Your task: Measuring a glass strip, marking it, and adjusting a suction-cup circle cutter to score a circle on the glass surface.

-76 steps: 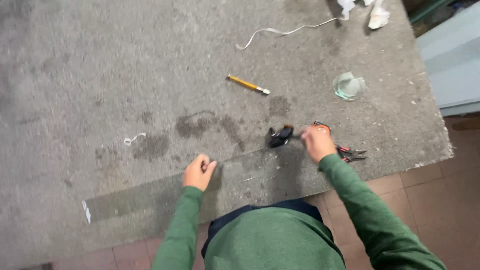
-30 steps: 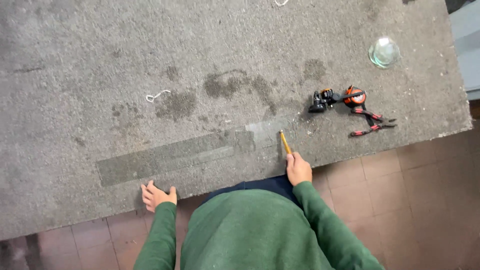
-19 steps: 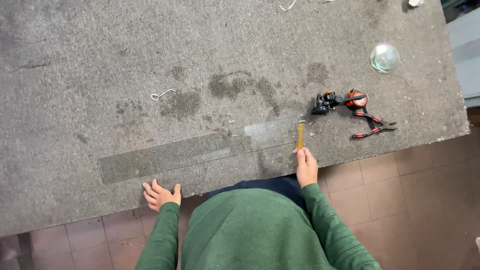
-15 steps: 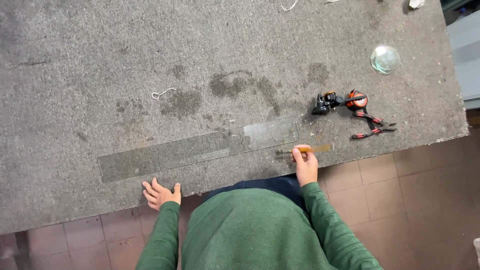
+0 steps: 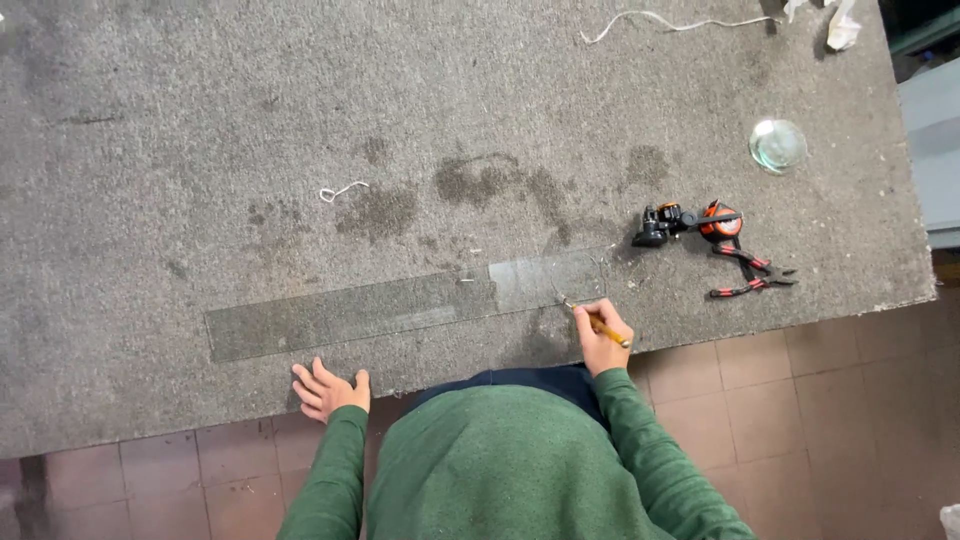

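My left hand (image 5: 330, 390) lies flat on the near edge of the grey carpeted tabletop (image 5: 200, 120), fingers spread apart and holding nothing. Just beyond it, running along the near edge, lies the long strip of clear glass (image 5: 400, 305); its left end is a little past my left fingers and apart from them, and its right end reaches to just above my right hand.

My right hand (image 5: 600, 335) is at the near edge too, fingers closed around a yellow-handled glass cutter (image 5: 598, 325). The tool slants up and to the left, its tip at the strip's near right corner; I cannot tell whether the tip touches the glass.

Farther back on the tabletop, left of centre, sits a small bent bit of white wire (image 5: 342, 190), with dark stains near it. To the right of the strip's end, near the right edge, are a black and orange clamp tool (image 5: 690, 220) and, touching it on the near side, a pair of red-handled pliers (image 5: 750, 272). Beyond those, by the right edge, rests a round piece of clear glass (image 5: 777, 144). A white cord (image 5: 650, 18) trails along the far edge toward the far right corner.
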